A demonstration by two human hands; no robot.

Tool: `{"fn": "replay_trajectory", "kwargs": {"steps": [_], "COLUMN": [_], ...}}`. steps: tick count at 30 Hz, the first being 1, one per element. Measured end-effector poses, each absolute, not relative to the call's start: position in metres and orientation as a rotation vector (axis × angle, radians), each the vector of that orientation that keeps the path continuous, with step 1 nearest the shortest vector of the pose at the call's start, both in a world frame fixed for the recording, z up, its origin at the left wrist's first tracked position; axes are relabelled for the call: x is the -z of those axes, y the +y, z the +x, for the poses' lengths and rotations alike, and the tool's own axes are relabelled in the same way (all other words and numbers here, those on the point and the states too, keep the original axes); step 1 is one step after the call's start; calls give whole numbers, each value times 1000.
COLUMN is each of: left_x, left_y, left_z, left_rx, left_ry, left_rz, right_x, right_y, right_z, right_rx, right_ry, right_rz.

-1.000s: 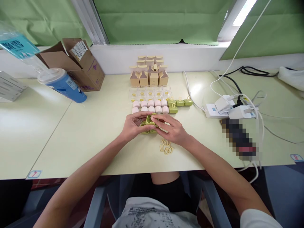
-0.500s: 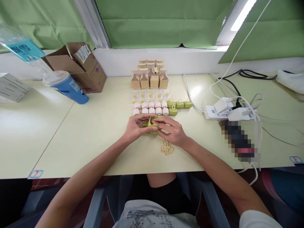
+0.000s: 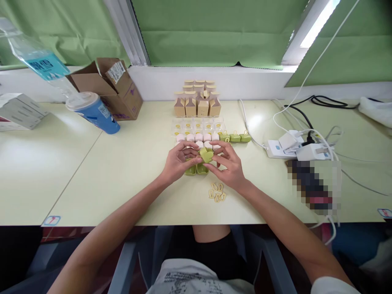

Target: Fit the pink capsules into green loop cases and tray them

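With the thumb and fingers of our left hand [image 3: 180, 161] we grip the green piece [image 3: 206, 155], near the view's middle. Our right hand [image 3: 230, 167] is at its three o'clock side; if it also grips, we cannot tell. From the piece, green shells [image 3: 190, 170] lie toward seven o'clock, beige loops [image 3: 222, 197] between five and six.

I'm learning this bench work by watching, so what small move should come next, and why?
Probably press the held green case shut: its flap looks raised, the left hand grips it, and the right hand is at its edge. The upright green cases beside the pink cases look closed.
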State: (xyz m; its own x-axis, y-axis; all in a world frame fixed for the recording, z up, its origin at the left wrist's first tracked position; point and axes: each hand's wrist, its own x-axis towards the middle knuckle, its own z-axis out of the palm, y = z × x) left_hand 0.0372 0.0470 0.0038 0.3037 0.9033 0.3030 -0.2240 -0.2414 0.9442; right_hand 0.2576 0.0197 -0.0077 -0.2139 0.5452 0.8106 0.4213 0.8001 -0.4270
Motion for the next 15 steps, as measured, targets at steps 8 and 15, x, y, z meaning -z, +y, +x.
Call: {"fn": "replay_trajectory", "kwargs": {"steps": [8,15], "left_x": [-3,-4], "left_y": [42,39], "left_z": [39,39], "left_rx": [-1247,-1302], "left_ry": [678,780], "left_rz": [1510,1791], "right_x": [8,8], "right_y": [15,18], "right_z": [255,256], "right_rx": [-601,-816], "right_ry": [-1684,-1645], "right_rz": [-855,-817]}}
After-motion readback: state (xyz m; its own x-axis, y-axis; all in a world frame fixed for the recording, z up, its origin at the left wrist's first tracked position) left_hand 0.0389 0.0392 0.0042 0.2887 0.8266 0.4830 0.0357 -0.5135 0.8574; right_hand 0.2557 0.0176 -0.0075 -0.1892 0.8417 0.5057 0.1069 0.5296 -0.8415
